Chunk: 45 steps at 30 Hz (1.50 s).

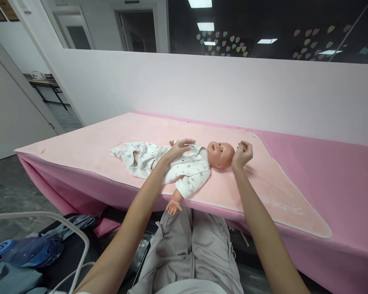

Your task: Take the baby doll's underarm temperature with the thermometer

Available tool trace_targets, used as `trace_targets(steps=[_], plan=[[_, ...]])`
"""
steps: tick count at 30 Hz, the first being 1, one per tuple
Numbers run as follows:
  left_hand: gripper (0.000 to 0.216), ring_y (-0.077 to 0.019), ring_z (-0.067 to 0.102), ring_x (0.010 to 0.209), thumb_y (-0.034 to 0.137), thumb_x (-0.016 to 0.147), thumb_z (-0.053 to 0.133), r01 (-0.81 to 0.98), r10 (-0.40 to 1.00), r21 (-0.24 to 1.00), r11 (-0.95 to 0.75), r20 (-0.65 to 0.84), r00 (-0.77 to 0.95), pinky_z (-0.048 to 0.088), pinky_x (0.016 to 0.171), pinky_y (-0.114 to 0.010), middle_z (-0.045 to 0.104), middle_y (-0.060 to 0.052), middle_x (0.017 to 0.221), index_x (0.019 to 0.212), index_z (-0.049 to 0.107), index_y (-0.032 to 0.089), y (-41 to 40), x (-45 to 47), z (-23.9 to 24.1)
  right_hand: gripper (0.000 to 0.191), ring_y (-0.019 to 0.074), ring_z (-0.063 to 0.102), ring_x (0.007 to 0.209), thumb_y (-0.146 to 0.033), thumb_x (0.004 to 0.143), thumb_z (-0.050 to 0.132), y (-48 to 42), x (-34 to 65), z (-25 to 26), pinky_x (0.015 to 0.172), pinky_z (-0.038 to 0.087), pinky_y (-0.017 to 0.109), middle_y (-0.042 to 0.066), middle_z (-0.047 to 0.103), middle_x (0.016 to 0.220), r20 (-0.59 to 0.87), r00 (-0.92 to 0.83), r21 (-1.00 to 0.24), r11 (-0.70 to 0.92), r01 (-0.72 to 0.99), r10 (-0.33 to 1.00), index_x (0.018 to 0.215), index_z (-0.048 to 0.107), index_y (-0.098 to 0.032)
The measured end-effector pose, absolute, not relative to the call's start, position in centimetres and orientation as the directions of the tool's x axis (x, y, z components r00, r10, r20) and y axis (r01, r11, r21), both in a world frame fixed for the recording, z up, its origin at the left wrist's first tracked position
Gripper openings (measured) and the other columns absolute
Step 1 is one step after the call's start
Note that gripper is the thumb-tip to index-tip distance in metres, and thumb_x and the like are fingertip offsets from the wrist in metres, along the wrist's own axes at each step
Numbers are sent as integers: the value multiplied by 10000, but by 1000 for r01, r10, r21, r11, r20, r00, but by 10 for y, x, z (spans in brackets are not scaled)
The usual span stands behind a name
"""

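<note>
A baby doll (pixel 218 154) lies on its back on a light pink mat (pixel 272 192), head to the right. It wears a white patterned romper (pixel 159 163). One doll arm (pixel 176 199) hangs over the table's near edge. My left hand (pixel 179 148) rests flat on the doll's chest, fingers stretched out. My right hand (pixel 242 154) hovers just right of the doll's head, fingers curled loosely with nothing visible in them.
The mat covers a table draped in darker pink cloth (pixel 340 171), set against a white partition wall (pixel 202 85). A blue-capped water bottle (pixel 27 251) and a white tube frame (pixel 76 237) are at lower left. A doorway (pixel 52 102) opens at the left.
</note>
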State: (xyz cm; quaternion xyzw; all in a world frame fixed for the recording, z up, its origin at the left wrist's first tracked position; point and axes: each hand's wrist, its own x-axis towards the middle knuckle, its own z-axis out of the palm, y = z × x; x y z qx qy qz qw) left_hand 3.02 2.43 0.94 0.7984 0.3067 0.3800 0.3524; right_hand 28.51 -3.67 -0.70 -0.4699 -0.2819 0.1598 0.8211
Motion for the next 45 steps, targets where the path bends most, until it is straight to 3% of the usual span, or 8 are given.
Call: trace_targets(steps=[2,5,11,22,27,33,38,45], plan=[[450,-224,546,1010,428,613,694,233,684,736,-635,395,614,407,880,-315,626,-82,1058,978,636,173,21,36,6,156,164,538,1039,-255,772,478,-45,267,-5,956,409,300,23,617,1006,561,713,-789,533,306,421,881,590,-257],[325,-175,554,794,455,636,672,230,695,729,-645,435,573,420,742,-283,618,-32,800,773,632,163,24,42,1,120,226,546,1026,-244,755,525,-52,238,-12,1005,358,387,66,642,953,756,296,-640,566,520,584,820,627,-242],[330,-114,415,600,472,730,567,-3,866,905,-425,408,288,334,587,-253,417,33,573,614,497,171,37,37,0,238,237,576,907,-130,773,418,-45,195,-23,864,438,390,99,651,911,660,-361,-224,630,743,659,841,638,-190],[363,-144,475,701,500,691,603,-107,896,927,-360,376,237,368,666,-260,529,5,618,625,583,143,34,34,-1,248,232,605,824,-140,864,393,-11,152,15,746,415,308,179,640,873,384,86,-243,10,970,919,871,633,-78],[311,-172,543,771,442,689,621,-167,902,926,-339,370,220,393,758,-294,633,-27,703,698,657,133,42,36,-7,290,200,578,867,-185,900,325,-25,170,20,784,398,292,126,631,921,544,65,-276,105,956,837,869,608,-127],[282,-216,576,951,390,681,652,-137,864,930,-342,369,342,381,885,-322,701,-80,882,798,723,143,38,32,-3,325,142,574,676,-415,917,289,-48,208,33,614,423,251,26,592,810,735,452,-638,291,712,506,916,527,-193],[253,-195,588,849,346,626,735,-135,698,948,-289,305,647,411,797,-299,693,-74,849,784,730,149,32,20,2,280,75,529,473,-453,897,325,-48,198,31,467,402,200,-44,514,684,613,525,-789,484,378,590,890,462,-209],[324,-46,336,444,376,616,760,-474,753,874,-108,383,535,324,503,-223,352,71,462,783,668,114,42,22,-6,211,58,516,406,-407,862,444,-46,177,18,361,376,171,-59,513,636,564,461,-795,601,79,685,826,462,-200]])
